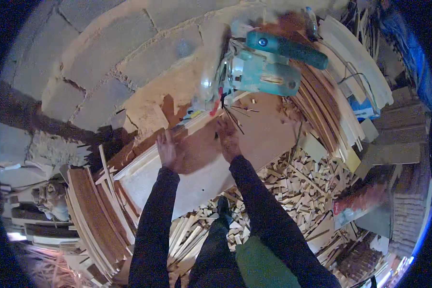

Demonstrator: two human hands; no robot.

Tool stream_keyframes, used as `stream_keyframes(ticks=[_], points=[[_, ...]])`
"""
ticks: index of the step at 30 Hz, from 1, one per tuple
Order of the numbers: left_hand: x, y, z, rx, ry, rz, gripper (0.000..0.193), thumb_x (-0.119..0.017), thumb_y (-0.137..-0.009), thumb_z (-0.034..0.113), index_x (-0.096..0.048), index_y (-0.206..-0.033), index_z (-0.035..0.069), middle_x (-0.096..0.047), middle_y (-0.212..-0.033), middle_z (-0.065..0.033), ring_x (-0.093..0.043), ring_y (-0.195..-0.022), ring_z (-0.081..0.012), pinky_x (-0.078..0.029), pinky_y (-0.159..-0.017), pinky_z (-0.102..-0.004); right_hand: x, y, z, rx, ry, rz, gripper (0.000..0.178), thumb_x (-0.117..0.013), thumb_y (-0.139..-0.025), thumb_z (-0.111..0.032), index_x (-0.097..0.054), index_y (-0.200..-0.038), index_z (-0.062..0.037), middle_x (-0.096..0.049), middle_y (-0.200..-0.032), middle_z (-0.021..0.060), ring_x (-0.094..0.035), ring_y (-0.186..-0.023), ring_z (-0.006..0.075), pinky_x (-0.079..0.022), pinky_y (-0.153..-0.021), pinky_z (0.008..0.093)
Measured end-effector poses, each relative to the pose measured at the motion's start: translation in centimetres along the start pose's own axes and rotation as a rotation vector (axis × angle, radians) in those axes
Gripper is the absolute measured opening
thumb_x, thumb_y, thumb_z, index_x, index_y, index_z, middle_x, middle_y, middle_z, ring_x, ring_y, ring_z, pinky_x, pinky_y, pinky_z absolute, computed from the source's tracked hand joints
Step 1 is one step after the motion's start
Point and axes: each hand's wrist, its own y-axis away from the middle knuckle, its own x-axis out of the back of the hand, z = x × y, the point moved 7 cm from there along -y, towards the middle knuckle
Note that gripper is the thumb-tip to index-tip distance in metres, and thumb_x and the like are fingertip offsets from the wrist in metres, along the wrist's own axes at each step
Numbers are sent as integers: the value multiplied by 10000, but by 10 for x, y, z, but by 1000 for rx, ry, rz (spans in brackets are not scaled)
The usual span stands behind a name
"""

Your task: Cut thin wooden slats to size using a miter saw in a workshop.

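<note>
Lying along the counter's [192,194] back edge, the wood strip [198,125] looked light, stiff, splintery; best held mid-length. Your left hand [168,152] had fingers spread at it, unclenched; your right hand's [229,143] grip couldn't be told.

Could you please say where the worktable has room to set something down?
One bare patch lies between the left hand and the near edge of the worktable; another between the right hand and the long wooden strips. It is crowded by the teal machine and over the heaped offcuts.
</note>
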Motion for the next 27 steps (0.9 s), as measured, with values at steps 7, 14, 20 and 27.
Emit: stream_keyframes(ticks=[7,14,20,27], points=[[-18,4,-27,-37,-45,159,702,-679,-786,345,-400,-1314,-24,-535,-1202,-243,-431,-1219,-428,-325,-1025,-579,-43,-4,-8,-188,-178,108,606,-631,-941,-252,-317,-1389,8,-386,-1461,180,-402,-1340,283,-319,-1126,390],[-30,0,-9,41,62,78,509,-529,-905,336,-452,-1284,6,-553,-1151,-201,-457,-1169,-402,-336,-999,-560,-26,-4,-9,-7,274,138,455,-625,-947,-218,-410,-1286,-5,-478,-1377,143,-471,-1270,250,-368,-1091,374],[-24,-4,6,41,68,-15,469,-558,-857,220,-463,-1273,26,-560,-1101,-155,-486,-1094,-348,-361,-956,-514,-61,23,0,-57,96,156,289,-639,-934,-201,-518,-1160,-68,-572,-1156,44,-535,-1073,152,-435,-929,317],[-22,-9,-14,35,139,47,498,-635,-812,236,-460,-1222,16,-548,-1158,-181,-501,-1107,-346,-397,-953,-494,-83,16,14,-14,384,132,164,-559,-970,-151,-545,-1117,-78,-584,-1062,6,-542,-989,99,-439,-869,281]])
